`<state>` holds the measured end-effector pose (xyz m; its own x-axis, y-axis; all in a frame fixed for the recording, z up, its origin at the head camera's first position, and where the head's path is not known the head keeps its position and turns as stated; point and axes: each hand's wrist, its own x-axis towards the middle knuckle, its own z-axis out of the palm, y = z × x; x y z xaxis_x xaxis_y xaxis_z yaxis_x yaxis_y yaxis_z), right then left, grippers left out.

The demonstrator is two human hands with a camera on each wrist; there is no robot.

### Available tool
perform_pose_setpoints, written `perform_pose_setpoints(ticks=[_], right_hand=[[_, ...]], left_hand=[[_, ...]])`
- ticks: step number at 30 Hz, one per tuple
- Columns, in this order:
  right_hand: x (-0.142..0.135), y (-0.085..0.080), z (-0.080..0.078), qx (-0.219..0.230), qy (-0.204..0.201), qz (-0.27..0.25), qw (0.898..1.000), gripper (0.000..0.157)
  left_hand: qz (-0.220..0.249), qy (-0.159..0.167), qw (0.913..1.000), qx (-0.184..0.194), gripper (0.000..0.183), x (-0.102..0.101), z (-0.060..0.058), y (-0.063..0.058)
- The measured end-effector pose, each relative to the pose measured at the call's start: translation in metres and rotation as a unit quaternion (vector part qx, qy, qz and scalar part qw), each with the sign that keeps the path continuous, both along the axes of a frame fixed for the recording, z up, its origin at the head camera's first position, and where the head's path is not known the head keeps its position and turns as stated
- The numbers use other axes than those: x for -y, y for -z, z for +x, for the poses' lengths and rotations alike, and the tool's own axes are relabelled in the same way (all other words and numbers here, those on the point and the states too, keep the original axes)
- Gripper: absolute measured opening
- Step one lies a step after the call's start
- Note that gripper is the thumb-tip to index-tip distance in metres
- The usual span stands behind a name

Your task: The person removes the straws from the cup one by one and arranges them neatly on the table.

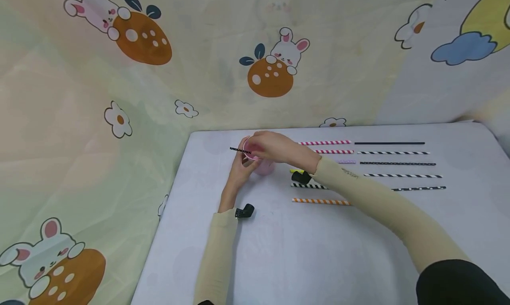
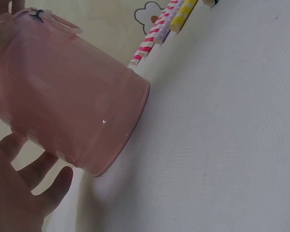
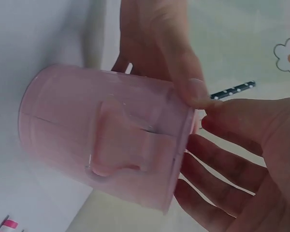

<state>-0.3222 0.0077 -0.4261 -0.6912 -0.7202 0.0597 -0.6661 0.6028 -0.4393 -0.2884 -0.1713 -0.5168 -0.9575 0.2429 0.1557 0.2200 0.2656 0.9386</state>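
Note:
A pink see-through cup (image 1: 264, 167) with a handle (image 3: 117, 140) is tilted at the table's far left part, mouth up and to the left. My left hand (image 1: 240, 167) grips it from the left, thumb at the rim in the right wrist view. A black straw with white dots (image 3: 233, 90) sticks out past the rim. My right hand (image 1: 275, 146) reaches over the mouth from the right, thumb and forefinger pinching by the straw's near end, which they hide. The other right fingers (image 3: 222, 174) lie along the rim.
Two columns of straws lie to the right: red-striped (image 1: 324, 142), purple (image 1: 346, 162), yellow (image 2: 183, 15), black-striped (image 1: 308, 186) and orange-striped (image 1: 320, 202), then plain black (image 1: 389, 143) and several black-and-white ones. My right forearm crosses over some. A patterned cloth (image 1: 215, 75) hangs behind the white table (image 1: 303, 260).

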Motion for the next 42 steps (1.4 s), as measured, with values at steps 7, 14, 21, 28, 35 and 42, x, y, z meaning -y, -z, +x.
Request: perform_pose_setpoints(ticks=[7,14,21,28,35,42], right_hand=[[0.010,0.008,-0.005,-0.012,-0.009,0.019,1.000,0.017],[0.014,0.010,-0.008,-0.005,0.008,0.029,1.000,0.017],[0.015,0.015,-0.013,0.000,0.009,0.029,1.000,0.015],[0.016,0.019,-0.016,0.005,0.013,0.029,0.999,0.015],[0.016,0.016,-0.016,0.011,0.020,0.027,0.999,0.015],[0.008,0.005,-0.012,0.028,0.015,-0.020,0.999,0.017]], left_hand=[[-0.006,0.007,1.0000,0.001,0.083,-0.001,-0.001,0.001],[-0.005,-0.005,1.0000,-0.006,0.084,0.003,-0.018,0.031],[0.001,-0.009,0.9998,-0.017,0.085,0.003,-0.018,0.034],[0.011,-0.009,0.9997,-0.020,0.087,0.003,-0.018,0.034],[0.010,-0.006,0.9999,-0.012,0.083,0.003,-0.018,0.032],[-0.004,0.000,1.0000,-0.007,0.081,0.001,-0.005,0.006]])
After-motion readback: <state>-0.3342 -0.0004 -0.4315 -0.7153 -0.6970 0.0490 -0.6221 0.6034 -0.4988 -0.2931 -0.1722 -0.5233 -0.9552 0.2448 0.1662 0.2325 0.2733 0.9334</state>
